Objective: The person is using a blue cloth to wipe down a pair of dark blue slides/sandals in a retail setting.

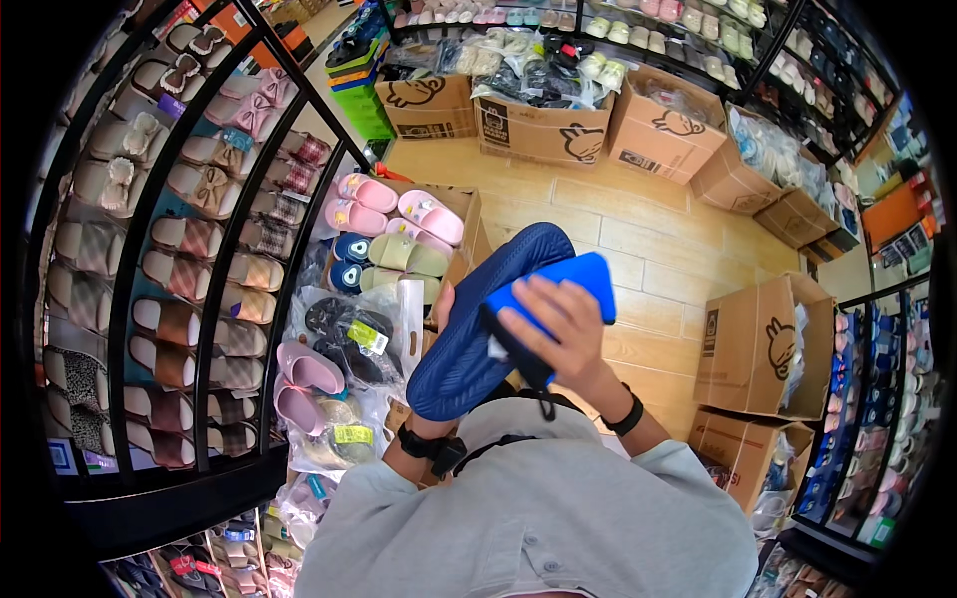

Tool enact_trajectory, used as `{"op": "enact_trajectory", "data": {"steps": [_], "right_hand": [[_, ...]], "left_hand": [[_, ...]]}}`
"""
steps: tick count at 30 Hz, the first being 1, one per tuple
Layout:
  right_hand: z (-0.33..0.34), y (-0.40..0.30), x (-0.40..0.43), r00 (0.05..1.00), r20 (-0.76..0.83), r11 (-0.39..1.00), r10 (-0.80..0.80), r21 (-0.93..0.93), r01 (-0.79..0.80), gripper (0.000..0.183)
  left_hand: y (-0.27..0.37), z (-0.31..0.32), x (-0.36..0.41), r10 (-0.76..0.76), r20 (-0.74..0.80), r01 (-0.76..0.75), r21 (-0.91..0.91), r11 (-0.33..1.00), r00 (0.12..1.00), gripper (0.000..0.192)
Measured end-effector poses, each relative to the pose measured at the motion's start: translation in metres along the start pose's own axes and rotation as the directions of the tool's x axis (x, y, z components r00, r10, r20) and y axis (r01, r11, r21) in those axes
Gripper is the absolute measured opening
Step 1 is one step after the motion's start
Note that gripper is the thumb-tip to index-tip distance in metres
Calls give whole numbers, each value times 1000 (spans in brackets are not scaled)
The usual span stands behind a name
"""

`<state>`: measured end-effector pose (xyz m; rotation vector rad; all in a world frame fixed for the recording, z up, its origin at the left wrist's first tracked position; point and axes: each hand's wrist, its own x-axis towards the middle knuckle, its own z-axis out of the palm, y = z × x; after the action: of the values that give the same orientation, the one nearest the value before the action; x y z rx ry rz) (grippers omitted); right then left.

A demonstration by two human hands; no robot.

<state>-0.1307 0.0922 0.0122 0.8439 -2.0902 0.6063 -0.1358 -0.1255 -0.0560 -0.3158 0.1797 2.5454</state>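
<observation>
A navy blue slipper (463, 351) with a ridged, chevron-like surface is tilted in front of my body. My left hand (446, 303) grips it along its left edge. Most of that hand is hidden behind the slipper, with a fingertip showing. In my right hand (564, 325) is a bright blue and black pad (594, 280) with a small black loop at its lower end. The pad overlaps the slipper's right side; whether they touch I cannot tell. Beside my left hand an open cardboard box (469, 213) holds pink slippers (430, 213), green slippers (404, 254) and dark blue slippers (348, 261).
Bagged black slippers (348, 333) and mauve slippers (306, 381) lie to the left. A black-framed rack (138, 224) of slippers stands beyond them. Several cardboard boxes (542, 134) line the far side of the wooden floor (643, 224). Another box (748, 347) stands at right.
</observation>
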Motion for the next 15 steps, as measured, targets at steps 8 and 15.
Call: {"op": "enact_trajectory", "data": {"steps": [8,15], "right_hand": [[-2,-5,3,966,64,968,-249,10,249,37],[-9,13,10,993,-78,996,86,5,-86,41]], "left_hand": [[-3,-23,-4,332,-150,-228,472,852,931,72],[-7,28,2,42,-95,-14,284,959,995,76]]}}
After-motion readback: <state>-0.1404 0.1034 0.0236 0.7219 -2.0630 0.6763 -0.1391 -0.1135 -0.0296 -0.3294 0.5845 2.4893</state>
